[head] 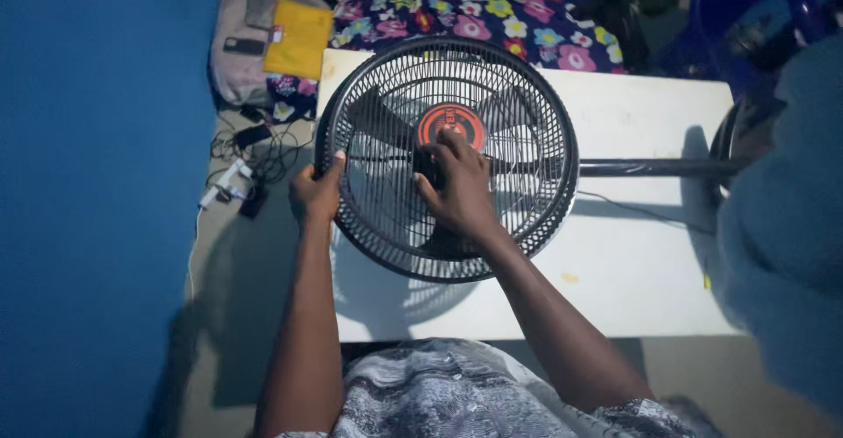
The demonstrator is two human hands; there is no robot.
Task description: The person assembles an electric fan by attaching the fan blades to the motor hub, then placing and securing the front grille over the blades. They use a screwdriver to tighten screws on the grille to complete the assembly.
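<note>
From the head camera, a standing fan (446, 157) lies on its back across a white tabletop (632, 262), its round black wire grille facing up and filling the middle of the view. Grey blades show through the wires, and a red and black round badge (450, 124) sits at the centre of the grille. The fan's dark pole (654, 167) runs off to the right, flat along the tabletop, toward a round base partly cut off at the right edge.

The left hand (318, 194) is at the grille's left rim. Its fingers (332, 174) curl around the outer ring and grasp it, the thumb lying on top of the wires. The right hand (457, 188) rests on the grille just below the badge, palm down; its fingers (452, 146) are spread and pressed against the wires at the hub, touching the badge's lower edge. Whether they hook through the wires cannot be told.

Beyond the tabletop lies a dark cloth printed with bright flowers (492, 7). To its left sits a grey bag (241, 43) with a yellow pouch (299, 38) on it. On the floor left of the tabletop is a tangle of cables and chargers (241, 170). A blue wall (97, 183) fills the left side.
</note>
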